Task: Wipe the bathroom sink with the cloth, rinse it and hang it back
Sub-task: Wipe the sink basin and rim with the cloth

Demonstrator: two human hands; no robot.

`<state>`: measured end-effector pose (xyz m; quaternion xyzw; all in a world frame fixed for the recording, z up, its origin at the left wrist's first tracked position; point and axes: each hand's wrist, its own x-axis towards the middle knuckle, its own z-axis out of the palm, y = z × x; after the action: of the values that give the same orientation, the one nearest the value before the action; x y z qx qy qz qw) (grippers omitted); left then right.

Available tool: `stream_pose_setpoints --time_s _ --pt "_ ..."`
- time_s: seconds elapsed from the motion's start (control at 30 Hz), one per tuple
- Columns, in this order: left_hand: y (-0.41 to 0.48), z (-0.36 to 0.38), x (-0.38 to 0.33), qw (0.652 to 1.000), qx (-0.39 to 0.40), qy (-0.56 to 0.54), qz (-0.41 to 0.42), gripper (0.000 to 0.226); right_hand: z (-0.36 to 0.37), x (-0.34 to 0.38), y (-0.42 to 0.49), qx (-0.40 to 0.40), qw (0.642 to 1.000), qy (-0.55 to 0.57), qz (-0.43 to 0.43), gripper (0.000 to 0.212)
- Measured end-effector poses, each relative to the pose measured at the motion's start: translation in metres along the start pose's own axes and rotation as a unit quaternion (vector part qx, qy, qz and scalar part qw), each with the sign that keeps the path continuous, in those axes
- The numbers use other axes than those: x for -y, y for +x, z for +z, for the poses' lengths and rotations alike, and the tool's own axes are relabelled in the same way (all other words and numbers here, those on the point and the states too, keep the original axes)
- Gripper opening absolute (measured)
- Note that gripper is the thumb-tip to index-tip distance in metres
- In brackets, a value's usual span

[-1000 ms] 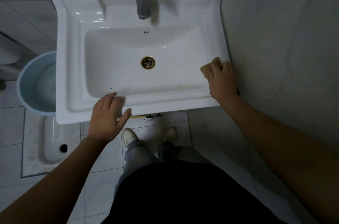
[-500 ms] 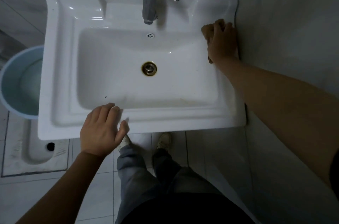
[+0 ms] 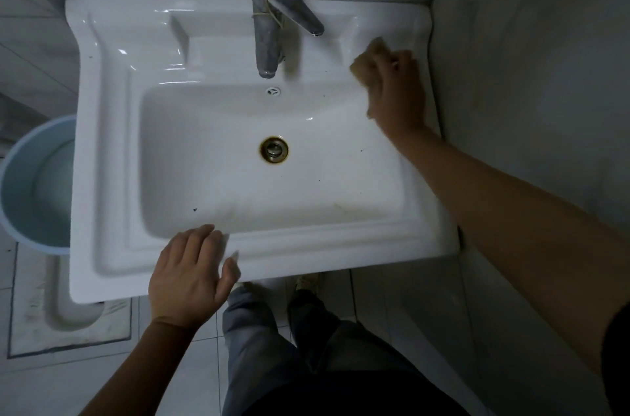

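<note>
Tiled bathroom, white sink (image 3: 112,143). Cloth (image 3: 366,62): bunched under right hand (image 3: 397,91), fingers curled round it, on back-right ledge just right of tap (image 3: 269,23). Left hand (image 3: 191,276): spread flat on front rim, farther off.

We see a white sink (image 3: 102,160) with dark specks (image 3: 195,209) and a brass-coloured drain (image 3: 273,149), a tan cloth (image 3: 364,65), a dull grey tap (image 3: 267,40) bound with yellowish bands (image 3: 272,11), a pale blue bucket (image 3: 30,183) and our grey trousers (image 3: 252,330).
</note>
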<state>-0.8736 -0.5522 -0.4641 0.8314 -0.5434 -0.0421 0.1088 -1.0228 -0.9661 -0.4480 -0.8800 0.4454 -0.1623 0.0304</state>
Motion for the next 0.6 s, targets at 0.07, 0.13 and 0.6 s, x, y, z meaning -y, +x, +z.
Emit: stream_pose_setpoints --time_s 0.07,0.13,0.6 --pt "0.000 0.000 0.000 1.000 0.009 -0.005 -0.003 0.063 -0.001 -0.020 0.014 0.012 0.996 -0.048 0.075 0.043" --pt "0.001 0.000 0.000 1.000 0.016 -0.005 -0.007 0.064 0.005 -0.016 0.020 0.019 0.994 -0.050 0.094 0.042" --pt "0.002 0.002 0.002 1.000 -0.014 0.012 0.007 0.057 0.055 0.075 0.047 -0.026 0.997 -0.066 -0.021 0.042"
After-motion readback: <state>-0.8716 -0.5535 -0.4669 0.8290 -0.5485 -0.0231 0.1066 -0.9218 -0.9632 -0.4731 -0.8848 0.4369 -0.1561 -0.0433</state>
